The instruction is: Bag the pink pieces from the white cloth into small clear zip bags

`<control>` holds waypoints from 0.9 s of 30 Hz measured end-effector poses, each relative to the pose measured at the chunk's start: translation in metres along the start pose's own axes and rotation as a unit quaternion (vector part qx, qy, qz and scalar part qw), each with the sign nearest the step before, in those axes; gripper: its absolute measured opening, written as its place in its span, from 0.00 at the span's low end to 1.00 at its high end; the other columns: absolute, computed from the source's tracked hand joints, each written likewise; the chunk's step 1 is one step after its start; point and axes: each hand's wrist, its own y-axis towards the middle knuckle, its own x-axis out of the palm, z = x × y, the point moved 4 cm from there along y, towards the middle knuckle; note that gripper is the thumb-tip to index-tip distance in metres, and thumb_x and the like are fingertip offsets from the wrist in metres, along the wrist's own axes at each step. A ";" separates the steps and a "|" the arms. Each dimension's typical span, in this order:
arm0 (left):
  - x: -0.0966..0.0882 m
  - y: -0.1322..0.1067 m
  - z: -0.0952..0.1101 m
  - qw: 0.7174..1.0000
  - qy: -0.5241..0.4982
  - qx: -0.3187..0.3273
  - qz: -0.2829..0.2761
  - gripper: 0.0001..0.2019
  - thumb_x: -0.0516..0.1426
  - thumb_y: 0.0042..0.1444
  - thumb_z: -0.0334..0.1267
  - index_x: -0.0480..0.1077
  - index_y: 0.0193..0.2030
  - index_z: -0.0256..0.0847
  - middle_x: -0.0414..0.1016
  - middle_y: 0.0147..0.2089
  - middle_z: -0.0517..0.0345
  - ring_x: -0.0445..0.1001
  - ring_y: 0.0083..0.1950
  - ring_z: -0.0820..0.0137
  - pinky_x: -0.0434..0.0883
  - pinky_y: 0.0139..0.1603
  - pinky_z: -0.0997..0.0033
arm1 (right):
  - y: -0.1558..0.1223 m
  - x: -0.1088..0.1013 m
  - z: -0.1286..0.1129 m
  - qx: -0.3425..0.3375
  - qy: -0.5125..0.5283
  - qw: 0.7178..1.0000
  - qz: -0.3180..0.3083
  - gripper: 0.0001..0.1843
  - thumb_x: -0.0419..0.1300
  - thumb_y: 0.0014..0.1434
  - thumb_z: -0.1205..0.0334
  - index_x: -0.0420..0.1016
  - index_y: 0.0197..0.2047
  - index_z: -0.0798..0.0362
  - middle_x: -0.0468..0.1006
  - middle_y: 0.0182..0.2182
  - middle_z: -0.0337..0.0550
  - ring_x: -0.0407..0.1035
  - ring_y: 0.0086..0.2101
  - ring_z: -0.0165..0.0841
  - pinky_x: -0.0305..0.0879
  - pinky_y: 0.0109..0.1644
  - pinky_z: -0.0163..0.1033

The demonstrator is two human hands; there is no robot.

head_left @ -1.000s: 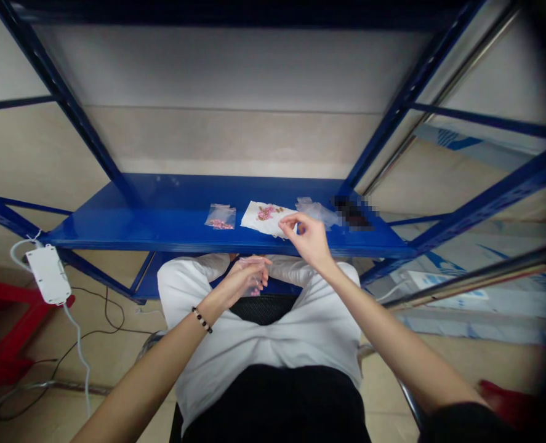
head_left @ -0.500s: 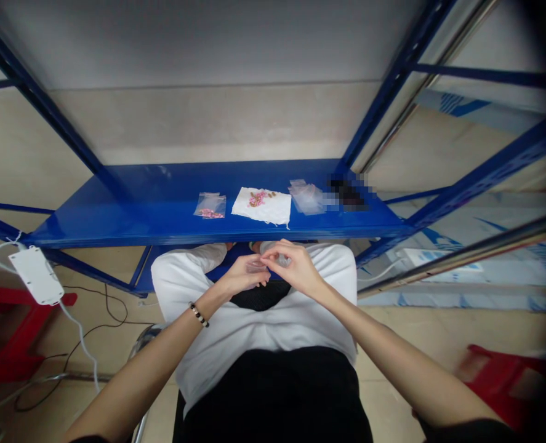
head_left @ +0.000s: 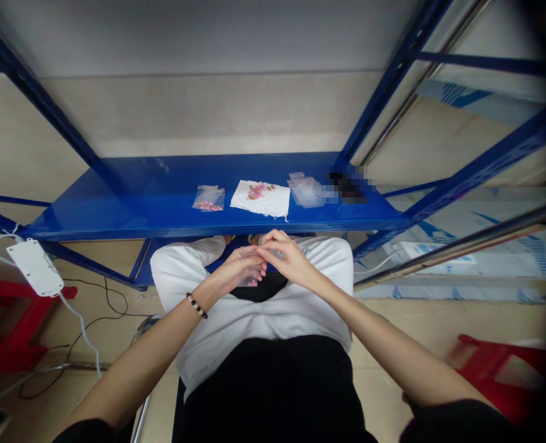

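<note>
Over my lap, my left hand and my right hand meet at a small clear plastic bag with a little pink at its bottom. Both hands are closed on its upper part, fingertips touching. The bag hangs below my left fingers; its top is mostly hidden. On the blue shelf ahead lie a clear zip bag with pink pieces, a white cloth bearing small pink and brownish pieces, and a pile of clear plastic bags.
A dark, pixelated object lies at the shelf's right end. Blue posts flank the shelf. A white power box with a cable hangs at left. Red stools stand at both sides.
The plastic bag with pink in it now shows hanging below my left fingers, where it was barely visible before. My hands have closed together more. The view has tilted slightly.
</note>
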 end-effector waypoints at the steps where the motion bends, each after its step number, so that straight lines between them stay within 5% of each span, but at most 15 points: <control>1: 0.001 0.000 0.000 1.000 -0.026 -0.004 -0.009 0.12 0.64 0.52 0.38 0.70 0.40 0.35 0.73 0.30 0.55 0.73 0.29 0.72 0.69 0.32 0.73 | 0.000 0.001 0.002 0.003 0.001 1.000 0.002 0.11 0.57 0.66 0.58 0.79 0.36 0.50 0.73 0.38 0.45 0.66 0.42 0.37 0.62 0.49 0.44; 11: -0.002 0.001 0.000 0.990 -0.134 -0.031 0.005 0.11 0.61 0.57 0.39 0.73 0.42 0.32 0.75 0.32 0.52 0.75 0.33 0.69 0.74 0.36 0.67 | 0.001 0.005 0.018 0.069 0.086 0.994 0.019 0.08 0.56 0.65 0.60 0.72 0.45 0.51 0.75 0.39 0.43 0.69 0.40 0.33 0.64 0.43 0.38; 16: -0.007 0.004 0.009 0.985 -0.169 -0.002 0.044 0.19 0.58 0.60 0.49 0.73 0.47 0.34 0.73 0.31 0.54 0.72 0.30 0.72 0.72 0.31 0.72 | 0.003 -0.004 0.026 0.090 0.084 0.990 0.067 0.12 0.54 0.65 0.59 0.69 0.51 0.49 0.76 0.40 0.43 0.70 0.39 0.34 0.63 0.37 0.37; 23: -0.009 0.010 0.009 0.983 -0.166 0.027 0.067 0.21 0.57 0.58 0.57 0.70 0.41 0.37 0.71 0.29 0.58 0.71 0.27 0.73 0.69 0.27 0.73 | 0.053 -0.059 0.070 0.085 -0.034 0.980 0.179 0.11 0.53 0.61 0.63 0.75 0.43 0.52 0.78 0.34 0.42 0.70 0.32 0.34 0.63 0.35 0.37; 27: -0.009 0.013 0.010 0.988 -0.131 0.036 0.074 0.21 0.58 0.56 0.57 0.66 0.39 0.39 0.70 0.28 0.59 0.70 0.25 0.73 0.67 0.24 0.74 | 0.100 -0.086 0.100 0.089 -0.139 0.976 0.143 0.12 0.54 0.58 0.68 0.78 0.40 0.54 0.79 0.34 0.43 0.69 0.30 0.33 0.64 0.37 0.37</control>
